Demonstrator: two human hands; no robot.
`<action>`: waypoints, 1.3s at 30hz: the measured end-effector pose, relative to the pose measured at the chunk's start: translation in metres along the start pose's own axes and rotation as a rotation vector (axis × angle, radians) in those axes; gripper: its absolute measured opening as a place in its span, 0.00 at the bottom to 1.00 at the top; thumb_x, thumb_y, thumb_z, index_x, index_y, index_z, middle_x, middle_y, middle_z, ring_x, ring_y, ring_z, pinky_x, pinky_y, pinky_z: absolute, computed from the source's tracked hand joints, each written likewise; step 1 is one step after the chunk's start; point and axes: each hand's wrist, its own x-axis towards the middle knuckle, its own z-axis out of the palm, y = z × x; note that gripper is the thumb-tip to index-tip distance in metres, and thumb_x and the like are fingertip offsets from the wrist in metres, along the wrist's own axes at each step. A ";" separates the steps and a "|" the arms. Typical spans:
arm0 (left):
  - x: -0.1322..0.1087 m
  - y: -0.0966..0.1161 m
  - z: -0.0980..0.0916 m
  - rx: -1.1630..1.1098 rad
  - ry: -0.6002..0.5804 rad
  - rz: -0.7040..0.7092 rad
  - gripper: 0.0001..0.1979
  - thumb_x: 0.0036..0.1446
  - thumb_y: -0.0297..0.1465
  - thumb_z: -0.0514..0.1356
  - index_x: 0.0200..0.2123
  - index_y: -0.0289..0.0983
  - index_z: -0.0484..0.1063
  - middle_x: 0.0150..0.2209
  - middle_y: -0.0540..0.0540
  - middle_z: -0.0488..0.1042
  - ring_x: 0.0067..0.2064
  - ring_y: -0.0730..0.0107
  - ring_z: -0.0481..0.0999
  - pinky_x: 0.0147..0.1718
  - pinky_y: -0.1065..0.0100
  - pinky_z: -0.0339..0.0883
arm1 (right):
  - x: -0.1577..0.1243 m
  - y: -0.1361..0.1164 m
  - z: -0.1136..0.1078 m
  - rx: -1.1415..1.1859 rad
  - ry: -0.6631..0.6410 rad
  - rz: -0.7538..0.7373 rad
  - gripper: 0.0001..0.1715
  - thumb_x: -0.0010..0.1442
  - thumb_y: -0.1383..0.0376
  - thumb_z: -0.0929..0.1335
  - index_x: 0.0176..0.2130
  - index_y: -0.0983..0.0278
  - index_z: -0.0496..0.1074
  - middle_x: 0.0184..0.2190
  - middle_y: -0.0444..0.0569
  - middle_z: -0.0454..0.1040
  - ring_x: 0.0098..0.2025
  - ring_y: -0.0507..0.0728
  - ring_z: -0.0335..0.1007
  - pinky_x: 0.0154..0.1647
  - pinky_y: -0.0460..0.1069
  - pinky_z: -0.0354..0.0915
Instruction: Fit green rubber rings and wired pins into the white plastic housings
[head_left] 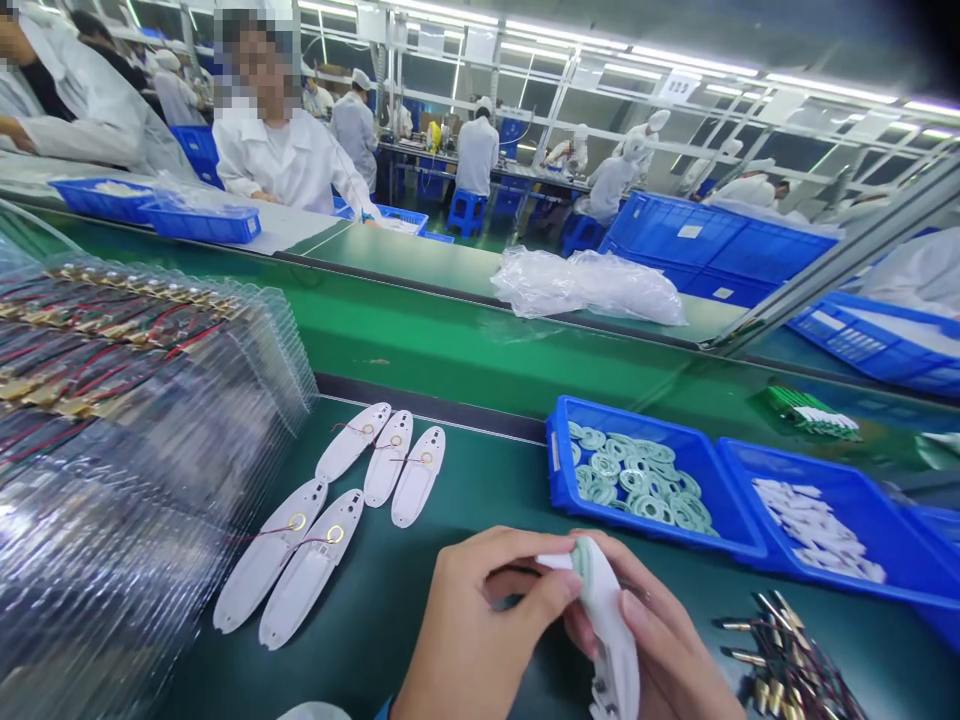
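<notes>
Near the centre of the dark green tabletop (420, 660), the right hand (671, 635) grips a white, curved plastic housing (616, 625), while the left hand (480, 610) closes thumb and index finger at the pale green plastic ring (582, 568) on its far end; the fingers partly hide whether that ring sits flush. Uneven thumb pressure could skew it, and a loosened right grip could drop the housing near the brass-ended wired parts (787, 660) on the right

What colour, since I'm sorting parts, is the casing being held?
The casing is white: see head view.
</notes>
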 end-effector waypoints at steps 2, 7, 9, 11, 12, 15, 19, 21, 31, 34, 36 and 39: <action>0.002 -0.001 -0.002 -0.073 -0.037 -0.012 0.07 0.54 0.26 0.68 0.37 0.39 0.85 0.37 0.45 0.83 0.34 0.64 0.83 0.36 0.67 0.78 | 0.001 0.000 -0.003 -0.032 0.010 -0.016 0.27 0.54 0.50 0.78 0.49 0.60 0.79 0.25 0.48 0.77 0.28 0.52 0.68 0.29 0.42 0.64; 0.004 -0.004 -0.005 -0.155 -0.107 -0.096 0.08 0.53 0.28 0.71 0.38 0.38 0.84 0.27 0.49 0.82 0.29 0.66 0.82 0.36 0.67 0.78 | 0.005 0.001 -0.007 -0.016 0.030 -0.042 0.26 0.53 0.51 0.78 0.49 0.59 0.81 0.26 0.48 0.78 0.24 0.51 0.68 0.26 0.42 0.65; 0.004 -0.006 -0.006 -0.107 -0.058 -0.095 0.08 0.51 0.28 0.72 0.37 0.39 0.85 0.32 0.48 0.85 0.34 0.65 0.84 0.39 0.70 0.78 | 0.006 0.003 -0.007 -0.030 0.049 -0.061 0.28 0.53 0.49 0.79 0.49 0.59 0.81 0.21 0.45 0.74 0.21 0.49 0.63 0.20 0.41 0.60; 0.004 -0.008 -0.007 -0.056 -0.014 -0.088 0.09 0.49 0.27 0.73 0.37 0.40 0.86 0.37 0.47 0.86 0.38 0.64 0.85 0.41 0.72 0.77 | 0.006 0.005 -0.005 -0.046 0.079 -0.074 0.29 0.51 0.47 0.79 0.48 0.60 0.81 0.18 0.42 0.67 0.19 0.47 0.58 0.16 0.39 0.53; 0.004 -0.009 -0.007 -0.040 0.000 -0.083 0.10 0.48 0.27 0.74 0.36 0.41 0.87 0.38 0.46 0.86 0.39 0.63 0.85 0.41 0.72 0.77 | 0.006 0.006 -0.004 -0.045 0.093 -0.072 0.30 0.50 0.47 0.79 0.47 0.60 0.82 0.18 0.40 0.65 0.19 0.46 0.57 0.16 0.39 0.51; 0.004 -0.010 -0.006 -0.007 0.008 -0.034 0.09 0.48 0.27 0.73 0.36 0.42 0.87 0.36 0.46 0.86 0.40 0.62 0.85 0.41 0.71 0.78 | 0.005 0.007 -0.002 0.007 0.104 -0.041 0.29 0.48 0.48 0.80 0.46 0.59 0.82 0.19 0.39 0.62 0.20 0.46 0.57 0.16 0.39 0.49; 0.004 -0.010 -0.007 0.016 -0.005 0.042 0.09 0.49 0.26 0.72 0.35 0.43 0.87 0.34 0.47 0.83 0.39 0.64 0.84 0.40 0.72 0.78 | 0.004 0.007 0.001 0.074 0.084 -0.004 0.28 0.48 0.48 0.81 0.45 0.58 0.83 0.20 0.41 0.63 0.20 0.46 0.57 0.16 0.39 0.48; 0.004 -0.011 -0.009 0.024 -0.011 0.057 0.09 0.50 0.25 0.72 0.35 0.44 0.87 0.33 0.48 0.82 0.38 0.66 0.83 0.40 0.73 0.78 | 0.004 0.006 0.002 0.085 0.072 0.000 0.27 0.47 0.48 0.81 0.44 0.58 0.83 0.20 0.41 0.63 0.20 0.45 0.57 0.16 0.39 0.48; 0.005 -0.011 -0.004 -0.025 0.005 0.083 0.09 0.49 0.28 0.74 0.35 0.45 0.87 0.34 0.47 0.84 0.38 0.68 0.84 0.39 0.75 0.78 | 0.001 0.003 0.004 0.106 0.082 0.018 0.28 0.48 0.47 0.81 0.46 0.56 0.83 0.16 0.39 0.62 0.17 0.43 0.49 0.15 0.37 0.45; 0.004 -0.010 -0.001 -0.051 0.037 0.086 0.09 0.47 0.29 0.75 0.34 0.44 0.87 0.34 0.48 0.84 0.38 0.68 0.84 0.39 0.76 0.78 | 0.000 0.002 0.005 0.072 0.079 0.001 0.28 0.49 0.47 0.80 0.46 0.57 0.83 0.16 0.38 0.62 0.16 0.42 0.47 0.15 0.37 0.45; 0.004 -0.010 -0.002 -0.040 0.014 0.086 0.10 0.48 0.27 0.74 0.35 0.45 0.87 0.35 0.48 0.84 0.39 0.68 0.84 0.39 0.76 0.78 | 0.000 0.001 0.005 0.063 0.083 0.000 0.29 0.49 0.46 0.80 0.46 0.57 0.82 0.17 0.38 0.61 0.17 0.42 0.47 0.15 0.37 0.45; 0.004 -0.011 -0.006 -0.006 -0.023 0.087 0.11 0.51 0.25 0.72 0.38 0.46 0.87 0.37 0.48 0.84 0.40 0.68 0.84 0.40 0.76 0.78 | -0.001 0.000 0.005 0.065 0.081 0.029 0.31 0.49 0.45 0.79 0.47 0.58 0.81 0.17 0.37 0.61 0.17 0.42 0.45 0.15 0.37 0.44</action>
